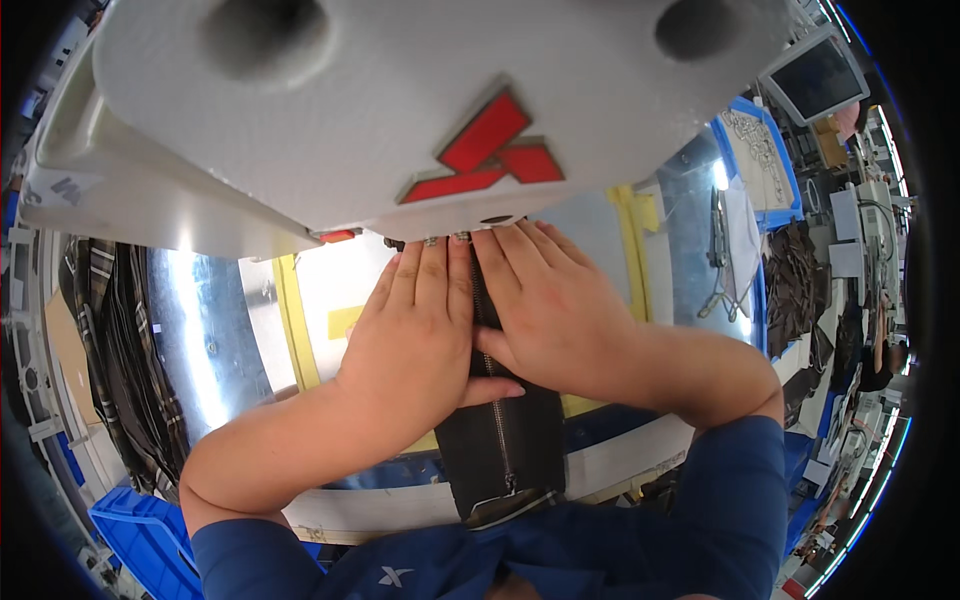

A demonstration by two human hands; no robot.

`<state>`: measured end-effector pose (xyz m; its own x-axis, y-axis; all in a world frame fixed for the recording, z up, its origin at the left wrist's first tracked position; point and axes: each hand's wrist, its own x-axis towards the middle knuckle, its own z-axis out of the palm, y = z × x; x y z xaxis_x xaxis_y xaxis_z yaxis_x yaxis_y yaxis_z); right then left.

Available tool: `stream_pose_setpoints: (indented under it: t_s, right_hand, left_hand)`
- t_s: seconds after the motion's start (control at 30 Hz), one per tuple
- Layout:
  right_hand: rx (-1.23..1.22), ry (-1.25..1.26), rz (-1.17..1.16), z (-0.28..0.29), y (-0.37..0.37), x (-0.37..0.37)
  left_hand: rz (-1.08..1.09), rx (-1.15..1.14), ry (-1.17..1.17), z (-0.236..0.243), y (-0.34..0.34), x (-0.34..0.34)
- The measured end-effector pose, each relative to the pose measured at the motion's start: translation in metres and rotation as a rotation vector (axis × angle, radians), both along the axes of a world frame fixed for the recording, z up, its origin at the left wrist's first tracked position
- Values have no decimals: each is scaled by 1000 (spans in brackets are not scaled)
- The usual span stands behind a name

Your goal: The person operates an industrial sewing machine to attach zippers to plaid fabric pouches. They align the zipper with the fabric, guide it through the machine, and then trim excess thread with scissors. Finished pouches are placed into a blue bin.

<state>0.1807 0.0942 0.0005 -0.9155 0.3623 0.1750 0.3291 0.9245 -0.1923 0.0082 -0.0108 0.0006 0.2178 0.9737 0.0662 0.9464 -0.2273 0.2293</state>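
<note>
A dark strip of fabric (540,430) with a metal zipper (499,430) down its middle runs from my body to under the head of a light grey sewing machine (330,130). My left hand (415,330) lies flat on the left side of the strip, its thumb reaching across the zipper. On the other side my right hand (550,305) presses flat too, thumb pointing at the zipper teeth. Both sets of fingers stretch forward, their tips close to the machine's lower edge. Machine parts above the stitching spot are hidden behind the machine head.
Dark and plaid garments (125,350) are heaped at the left, above a blue crate (145,530). Yellow tape (290,320) marks the worktop. At the right are a blue tray (797,190) holding metal chain-like pieces, dark cloth (795,285) and a screen (818,80).
</note>
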Motion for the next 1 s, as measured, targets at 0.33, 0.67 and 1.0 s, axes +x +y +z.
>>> stream_pose_setpoints:
  t_s: [0.33,0.67,1.0]
  right_hand:
    - [-19,-83,-14,5,3,-2]
    - [3,-63,-14,5,5,-3]
    - [41,-70,-33,6,2,-3]
  left_hand:
    - [-25,48,-21,4,9,-6]
    - [2,71,-32,6,12,-7]
    - [-19,-4,-36,5,13,-9]
